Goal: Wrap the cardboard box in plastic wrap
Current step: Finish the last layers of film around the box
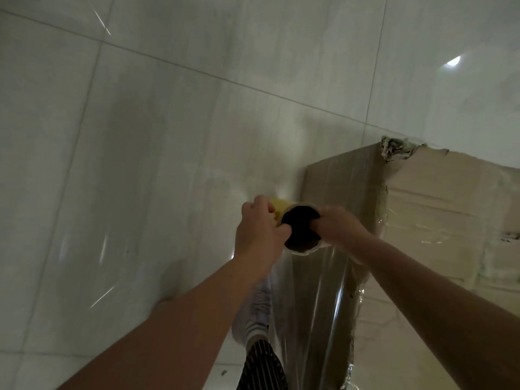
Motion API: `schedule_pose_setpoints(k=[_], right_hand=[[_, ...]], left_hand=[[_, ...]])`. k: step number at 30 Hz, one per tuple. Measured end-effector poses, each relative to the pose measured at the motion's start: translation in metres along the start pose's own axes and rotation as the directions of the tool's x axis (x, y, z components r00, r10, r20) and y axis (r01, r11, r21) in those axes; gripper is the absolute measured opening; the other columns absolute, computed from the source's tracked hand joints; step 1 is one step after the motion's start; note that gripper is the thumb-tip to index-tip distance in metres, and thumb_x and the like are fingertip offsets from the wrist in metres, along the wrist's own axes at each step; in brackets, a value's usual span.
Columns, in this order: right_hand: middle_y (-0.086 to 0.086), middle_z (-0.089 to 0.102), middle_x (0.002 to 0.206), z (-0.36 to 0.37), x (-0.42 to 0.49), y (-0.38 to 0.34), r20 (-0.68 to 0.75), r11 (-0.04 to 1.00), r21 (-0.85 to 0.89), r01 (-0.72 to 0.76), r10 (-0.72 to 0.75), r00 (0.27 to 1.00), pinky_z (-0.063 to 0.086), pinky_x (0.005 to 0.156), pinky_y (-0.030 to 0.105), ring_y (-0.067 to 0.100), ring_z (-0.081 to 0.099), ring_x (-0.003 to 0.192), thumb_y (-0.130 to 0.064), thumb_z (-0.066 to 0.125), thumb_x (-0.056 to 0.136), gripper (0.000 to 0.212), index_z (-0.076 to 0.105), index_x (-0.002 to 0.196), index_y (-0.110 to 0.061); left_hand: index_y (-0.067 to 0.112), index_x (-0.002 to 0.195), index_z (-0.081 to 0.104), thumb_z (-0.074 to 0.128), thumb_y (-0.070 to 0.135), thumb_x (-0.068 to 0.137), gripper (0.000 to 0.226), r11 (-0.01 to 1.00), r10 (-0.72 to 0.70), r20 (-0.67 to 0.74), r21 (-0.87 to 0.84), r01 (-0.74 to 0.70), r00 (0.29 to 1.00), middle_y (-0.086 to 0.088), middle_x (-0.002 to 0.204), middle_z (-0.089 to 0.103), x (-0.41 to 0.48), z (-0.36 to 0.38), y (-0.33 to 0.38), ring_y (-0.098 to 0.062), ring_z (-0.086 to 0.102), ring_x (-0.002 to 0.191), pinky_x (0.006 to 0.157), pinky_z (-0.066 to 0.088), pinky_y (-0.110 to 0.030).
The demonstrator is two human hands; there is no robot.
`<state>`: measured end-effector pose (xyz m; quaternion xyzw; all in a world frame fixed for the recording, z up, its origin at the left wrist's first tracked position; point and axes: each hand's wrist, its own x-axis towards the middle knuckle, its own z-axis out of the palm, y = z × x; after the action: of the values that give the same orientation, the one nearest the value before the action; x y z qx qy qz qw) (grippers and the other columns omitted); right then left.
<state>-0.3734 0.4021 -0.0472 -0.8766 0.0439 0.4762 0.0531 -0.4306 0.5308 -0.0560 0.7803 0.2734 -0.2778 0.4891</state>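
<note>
gripping roll [301,232] (left hand [259,235], right hand [340,226]), box [439,209]

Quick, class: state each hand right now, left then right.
Left hand: closed, gripping the roll of plastic wrap.
Right hand: closed, gripping the same roll's rim.

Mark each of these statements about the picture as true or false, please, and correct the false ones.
1. Both the left hand and the right hand grip the roll of plastic wrap. True.
2. The cardboard box has a torn corner. True.
3. The box stands to the left of the roll. False: it stands to the right.
4. Nothing is unwound from the roll. False: a sheet of film stretches from it toward the box.
5. Carpet lies under the box. False: the floor is pale glossy tile.
</note>
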Motion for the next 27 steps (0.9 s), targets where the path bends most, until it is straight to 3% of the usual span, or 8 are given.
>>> schedule_pose_setpoints(k=[3,6,9,14,18,23,25,27], right_hand=[[0.022,0.067,0.107,0.006,-0.004,0.002,0.027,0.982,0.173,-0.069,0.065,0.998,0.052,0.084,0.036,0.034,0.063,0.101,-0.005,0.045,0.09,0.03,0.063,0.112,0.003],[0.019,0.066,0.106,-0.005,0.0,-0.008,-0.027,1.0,0.023,0.015,-0.015,1.0,0.044,0.069,0.031,0.031,0.062,0.095,-0.003,0.043,0.09,0.027,0.062,0.108,0.004],[0.017,0.065,0.108,-0.029,0.009,-0.018,-0.045,0.971,-0.18,0.16,-0.171,0.984,0.043,0.072,0.03,0.03,0.061,0.099,-0.005,0.044,0.089,0.026,0.061,0.109,-0.002],[0.011,0.062,0.104,-0.083,0.026,-0.036,-0.021,0.725,-0.556,0.405,-0.499,0.866,0.042,0.07,0.03,0.026,0.06,0.094,-0.012,0.047,0.091,0.023,0.057,0.112,-0.01],[0.011,0.063,0.111,-0.093,0.043,-0.033,0.0,0.645,-0.622,0.443,-0.566,0.824,0.048,0.079,0.032,0.027,0.061,0.099,-0.015,0.045,0.094,0.032,0.052,0.125,-0.013],[0.018,0.061,0.117,-0.075,0.051,-0.002,-0.074,0.963,-0.133,0.235,-0.246,0.967,0.048,0.086,0.032,0.032,0.058,0.108,-0.01,0.051,0.087,0.036,0.057,0.123,-0.007],[0.02,0.066,0.106,-0.064,0.051,0.009,-0.001,0.984,0.152,0.09,-0.091,0.996,0.051,0.076,0.033,0.032,0.063,0.096,-0.009,0.053,0.084,0.026,0.063,0.108,-0.001],[0.023,0.067,0.104,-0.051,0.044,0.012,0.151,0.877,0.467,-0.112,0.046,0.987,0.057,0.074,0.043,0.036,0.067,0.088,-0.007,0.052,0.088,0.023,0.062,0.107,0.001]], left_hand=[[0.019,0.108,0.045,0.064,0.02,0.082,0.032,0.999,-0.025,0.015,0.041,0.025,1.0,0.002,0.108,0.039,0.0,-0.001,0.005,-0.018,0.05,0.086,0.069,0.039,-0.025],[0.02,0.103,0.043,0.064,0.018,0.082,0.029,0.996,-0.002,-0.001,0.086,0.002,1.0,0.001,0.106,0.04,0.002,-0.005,0.011,-0.017,0.049,0.083,0.063,0.036,-0.021],[0.018,0.103,0.046,0.064,0.016,0.081,0.028,0.996,0.013,-0.026,0.086,-0.011,1.0,-0.002,0.108,0.044,0.008,-0.009,0.023,-0.019,0.05,0.082,0.063,0.038,-0.023],[0.018,0.098,0.039,0.067,0.019,0.079,0.034,1.0,-0.004,-0.076,0.006,0.004,0.997,0.0,0.104,0.043,0.025,0.0,0.058,-0.019,0.051,0.08,0.062,0.042,-0.027],[0.018,0.098,0.037,0.066,0.017,0.081,0.033,0.994,-0.078,-0.113,-0.091,0.068,0.991,0.002,0.101,0.041,0.038,0.007,0.066,-0.014,0.048,0.073,0.054,0.035,-0.02],[0.017,0.102,0.043,0.063,0.016,0.083,0.028,0.994,-0.108,-0.127,-0.039,0.104,0.986,0.0,0.107,0.044,0.036,0.01,0.057,-0.017,0.049,0.083,0.068,0.04,-0.027],[0.017,0.102,0.044,0.063,0.016,0.082,0.027,0.993,-0.115,-0.134,-0.036,0.111,0.984,-0.003,0.108,0.047,0.036,0.011,0.059,-0.018,0.049,0.083,0.07,0.04,-0.029],[0.016,0.101,0.043,0.062,0.016,0.082,0.027,0.99,-0.141,-0.118,-0.008,0.141,0.983,-0.005,0.11,0.049,0.036,0.01,0.063,-0.02,0.049,0.083,0.07,0.04,-0.029]])
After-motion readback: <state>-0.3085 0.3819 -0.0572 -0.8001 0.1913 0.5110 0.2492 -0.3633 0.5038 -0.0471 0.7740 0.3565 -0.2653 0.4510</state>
